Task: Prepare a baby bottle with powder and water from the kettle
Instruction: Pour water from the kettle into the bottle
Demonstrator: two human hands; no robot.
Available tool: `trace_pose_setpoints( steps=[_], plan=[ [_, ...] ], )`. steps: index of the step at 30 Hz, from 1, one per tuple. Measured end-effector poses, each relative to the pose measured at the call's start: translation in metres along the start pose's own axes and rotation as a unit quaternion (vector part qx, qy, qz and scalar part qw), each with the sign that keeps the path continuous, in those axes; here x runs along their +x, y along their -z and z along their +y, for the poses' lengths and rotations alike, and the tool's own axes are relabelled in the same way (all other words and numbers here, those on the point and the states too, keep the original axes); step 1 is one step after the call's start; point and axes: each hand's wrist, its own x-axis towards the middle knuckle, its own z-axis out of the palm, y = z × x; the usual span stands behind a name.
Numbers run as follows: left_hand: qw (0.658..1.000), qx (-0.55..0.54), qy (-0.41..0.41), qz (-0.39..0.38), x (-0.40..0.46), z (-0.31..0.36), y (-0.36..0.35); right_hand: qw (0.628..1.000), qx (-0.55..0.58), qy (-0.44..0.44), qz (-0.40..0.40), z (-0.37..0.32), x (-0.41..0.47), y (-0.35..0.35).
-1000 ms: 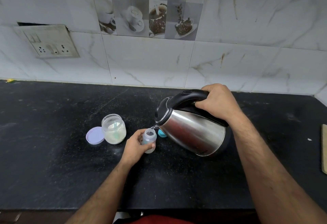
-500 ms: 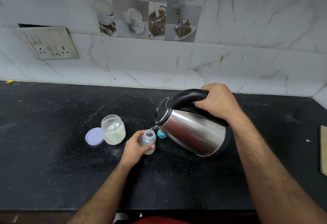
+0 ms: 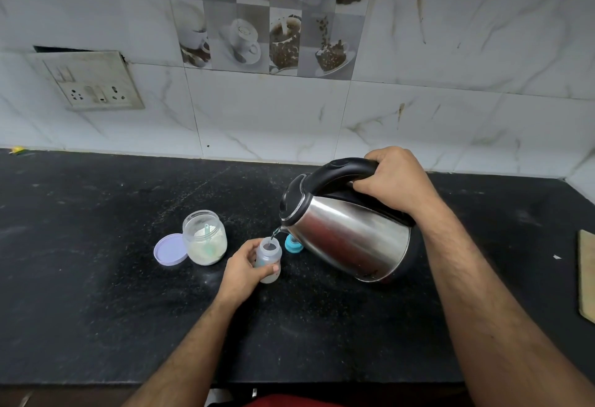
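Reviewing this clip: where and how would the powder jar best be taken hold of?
Grip the jar round its side wall, coming from the front or its right. It stands upright and lidless with a scoop inside, so a top grip looks awkward, and the lid lies against its left.

A polished steel kettle [image 3: 351, 242] with a matt black plastic handle [image 3: 341, 171] gleams above a speckled black stone counter [image 3: 96, 294]. The translucent plastic bottle [image 3: 269, 260], clear jar [image 3: 205, 237] and smooth lilac plastic lid [image 3: 170, 249] sit before glossy, veined marble-look wall tiles [image 3: 450, 84].
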Motion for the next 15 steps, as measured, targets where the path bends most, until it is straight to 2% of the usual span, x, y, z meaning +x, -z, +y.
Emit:
trace_pose_setpoints(
  steps=[15],
  plan=[
    [1.0, -0.006, -0.002, 0.002, -0.0011, 0.0033, 0.0006, 1.0, 0.003, 0.001, -0.002, -0.0057, 0.0012, 0.0083]
  ],
)
